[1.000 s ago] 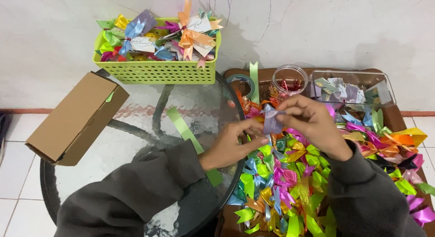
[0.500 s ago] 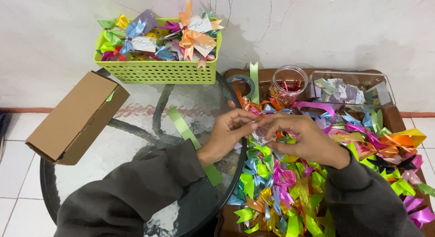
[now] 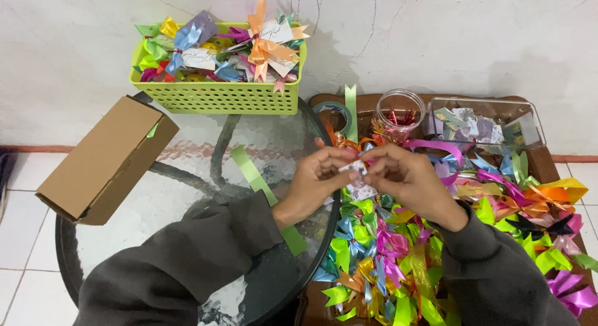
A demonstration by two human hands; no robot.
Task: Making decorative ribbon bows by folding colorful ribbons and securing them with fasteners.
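My left hand [image 3: 314, 179] and my right hand [image 3: 408, 179] meet over the edge of a round glass table [image 3: 187, 176]. Both pinch a small pale wrapped packet [image 3: 358, 173] between their fingertips. A purple ribbon strip [image 3: 436, 145] curls away from the packet towards the right. Under and around my hands lies a heap of ribbon bows [image 3: 380, 257] in green, pink, blue and orange. Dark grey sleeves cover both forearms.
A lime green basket [image 3: 218, 95] of ribboned packets stands against the wall at the back. A brown cardboard box [image 3: 103, 161] lies at the table's left. A glass jar [image 3: 398, 114], a tape roll [image 3: 333, 117] and a clear plastic tray [image 3: 492, 123] sit on a brown tray [image 3: 548, 167].
My hands have drawn together over the small packet and shifted slightly left, from above the bow heap towards the glass table's edge. The purple ribbon now trails right.
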